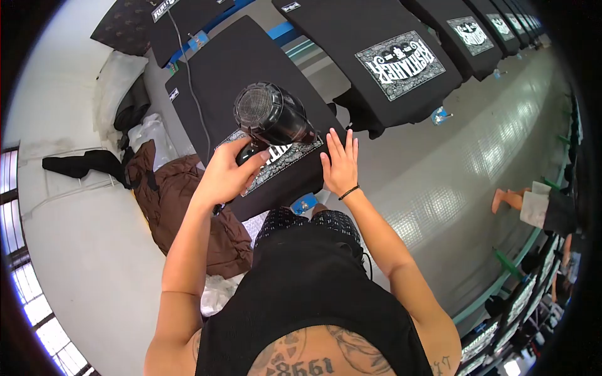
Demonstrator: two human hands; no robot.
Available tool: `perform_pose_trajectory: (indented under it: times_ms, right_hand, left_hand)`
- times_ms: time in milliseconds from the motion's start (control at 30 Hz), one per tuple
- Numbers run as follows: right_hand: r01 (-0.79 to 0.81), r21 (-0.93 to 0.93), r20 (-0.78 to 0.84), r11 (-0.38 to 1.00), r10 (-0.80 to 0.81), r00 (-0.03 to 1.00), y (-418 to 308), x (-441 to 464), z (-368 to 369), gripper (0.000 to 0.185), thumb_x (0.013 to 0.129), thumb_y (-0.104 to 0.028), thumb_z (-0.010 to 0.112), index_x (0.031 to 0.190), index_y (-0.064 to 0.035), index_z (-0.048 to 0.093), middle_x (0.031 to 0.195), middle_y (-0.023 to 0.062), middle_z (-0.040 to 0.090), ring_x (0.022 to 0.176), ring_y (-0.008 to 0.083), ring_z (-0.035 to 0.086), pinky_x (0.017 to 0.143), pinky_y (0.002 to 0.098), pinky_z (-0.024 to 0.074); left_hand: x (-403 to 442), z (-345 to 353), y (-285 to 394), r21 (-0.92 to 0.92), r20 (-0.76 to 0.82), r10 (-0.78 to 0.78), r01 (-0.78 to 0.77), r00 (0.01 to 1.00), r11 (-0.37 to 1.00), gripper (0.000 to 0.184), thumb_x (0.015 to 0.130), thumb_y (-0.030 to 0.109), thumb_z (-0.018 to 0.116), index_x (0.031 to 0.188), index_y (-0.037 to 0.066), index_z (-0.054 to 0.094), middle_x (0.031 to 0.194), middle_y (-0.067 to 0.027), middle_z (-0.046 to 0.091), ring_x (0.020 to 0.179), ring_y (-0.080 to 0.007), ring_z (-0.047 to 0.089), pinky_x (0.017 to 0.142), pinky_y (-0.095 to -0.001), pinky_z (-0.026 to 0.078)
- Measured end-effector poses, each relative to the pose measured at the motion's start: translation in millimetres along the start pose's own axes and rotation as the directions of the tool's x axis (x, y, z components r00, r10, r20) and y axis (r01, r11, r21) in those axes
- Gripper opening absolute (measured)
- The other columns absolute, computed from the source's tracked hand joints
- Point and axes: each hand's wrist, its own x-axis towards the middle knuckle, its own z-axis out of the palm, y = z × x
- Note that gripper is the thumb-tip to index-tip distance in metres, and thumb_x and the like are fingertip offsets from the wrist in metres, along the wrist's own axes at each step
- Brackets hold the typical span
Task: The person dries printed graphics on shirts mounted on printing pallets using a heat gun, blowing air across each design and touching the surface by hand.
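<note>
My left hand (232,172) is wrapped round the handle of a black hair dryer (266,113). The dryer sits over a black T-shirt (241,59) spread on a printing board, its round mesh back facing me and its nozzle pointing to the right. Partly hidden beneath the dryer and hand is a white bandana-patterned print (282,164) on the shirt. My right hand (340,163) lies at the shirt's right edge, fingers stretched out and holding nothing. A grey cord (188,75) runs across the shirt's left side.
More black shirts with the same white print (400,64) line up to the right. Brown cloth (182,207) and clear plastic (152,141) lie at left. A blue clamp (305,203) is at the board's near end. Another person's leg (509,199) shows in the right aisle.
</note>
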Motion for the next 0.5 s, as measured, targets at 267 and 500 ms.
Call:
perform_pose_trajectory:
  times_ms: [267,500]
  right_hand:
    - [0.105,0.010,-0.091,0.994,-0.103,0.990,-10,8,-3,0.042,0.093,-0.026,0.058,0.129,-0.0026,0.058,0.146,0.0079,0.048,0.139,0.0441,0.033,0.115,0.0589,0.0202]
    - [0.179,-0.153,0.128,0.972,-0.160,0.979,-33,47,24,0.062,0.096,-0.043,0.052,0.142,-0.0028,0.046,0.155,0.0103,0.035,0.146,0.0457,0.017,0.116,0.0625,0.0144]
  left_hand:
    - [22,-13,12,0.115,-0.070,0.077,-0.069,0.995,0.991,0.031,0.092,0.026,0.066,0.105,-0.002,0.065,0.058,0.0002,0.053,0.046,-0.0069,0.049,0.042,-0.0266,0.039]
    - [50,-53,13,0.113,-0.131,0.094,-0.080,0.987,0.990,0.030,0.093,0.028,0.065,0.088,-0.002,0.060,0.061,-0.0007,0.054,0.047,-0.0076,0.050,0.041,-0.0262,0.040]
